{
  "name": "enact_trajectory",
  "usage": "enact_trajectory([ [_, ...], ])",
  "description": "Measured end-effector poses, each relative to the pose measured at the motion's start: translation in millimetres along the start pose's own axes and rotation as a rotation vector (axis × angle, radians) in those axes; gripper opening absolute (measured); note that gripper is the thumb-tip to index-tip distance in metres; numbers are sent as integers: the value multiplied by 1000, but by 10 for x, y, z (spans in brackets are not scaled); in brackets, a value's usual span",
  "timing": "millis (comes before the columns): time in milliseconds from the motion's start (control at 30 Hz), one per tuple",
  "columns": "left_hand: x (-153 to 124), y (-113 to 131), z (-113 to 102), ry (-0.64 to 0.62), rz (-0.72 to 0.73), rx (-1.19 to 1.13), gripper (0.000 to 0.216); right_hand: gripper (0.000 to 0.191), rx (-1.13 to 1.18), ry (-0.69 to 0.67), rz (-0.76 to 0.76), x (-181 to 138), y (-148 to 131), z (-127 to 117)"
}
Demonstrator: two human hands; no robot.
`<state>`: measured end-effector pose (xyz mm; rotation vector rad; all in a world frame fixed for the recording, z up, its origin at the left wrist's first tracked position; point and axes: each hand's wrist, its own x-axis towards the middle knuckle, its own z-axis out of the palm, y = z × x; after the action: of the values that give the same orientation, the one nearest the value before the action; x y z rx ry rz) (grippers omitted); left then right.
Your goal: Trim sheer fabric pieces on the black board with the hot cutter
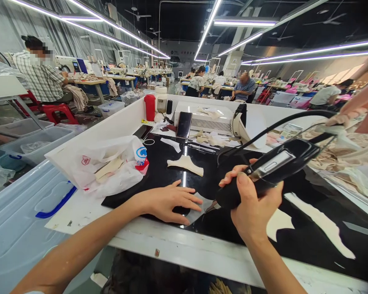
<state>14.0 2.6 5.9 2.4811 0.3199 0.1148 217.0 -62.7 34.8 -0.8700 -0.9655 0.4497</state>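
My right hand (251, 204) is closed around a black corded hand tool (270, 169), its tip pointing down-left at a thin translucent piece (199, 209) on the black work surface (159, 171). My left hand (171, 201) lies flat with fingers spread, pressing that piece down just left of the tool tip. A cream fabric piece (185, 164) lies beyond my left hand. More cream pieces (322, 222) lie to the right of my right hand.
A white plastic bag (110, 163) with cream pieces sits at the left. A red bottle (149, 107), phones (184, 124) and a white machine (208, 118) stand at the back. Blue-handled bins (18, 212) are on the left. Other people work at distant tables; another person's hand (343, 118) is at the right.
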Motion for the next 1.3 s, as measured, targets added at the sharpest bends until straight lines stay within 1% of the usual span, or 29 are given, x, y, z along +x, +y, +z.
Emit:
enact_trajectory([
  [200,0,26,-21,-23,-20,3,51,46,-2,3,-6,6,15,-2],
  [367,-1,19,-12,-19,-12,7,51,45,-1,11,-10,10,33,-4],
  [567,8,27,-15,-5,-13,4,48,46,-2,4,-8,10,29,2],
  [800,13,43,-19,-26,-39,2,43,43,32,-9,-19,15,41,0],
  [867,9,30,-8,-12,-38,-12,44,43,36,-13,-18,11,35,-1],
  [967,-5,1,-5,42,-33,-34,43,43,35,-8,-7,4,23,4],
  [1033,-12,-12,-21,99,-5,-55,37,44,37,-2,-3,5,8,10],
  [1133,-11,-19,-65,175,114,-92,20,43,69,4,-16,7,-41,27],
  [1200,-4,-16,-94,174,191,-99,9,42,107,12,-9,-7,-92,43],
  [1300,7,-12,-112,121,243,-87,5,40,157,21,44,-74,-169,71],
])
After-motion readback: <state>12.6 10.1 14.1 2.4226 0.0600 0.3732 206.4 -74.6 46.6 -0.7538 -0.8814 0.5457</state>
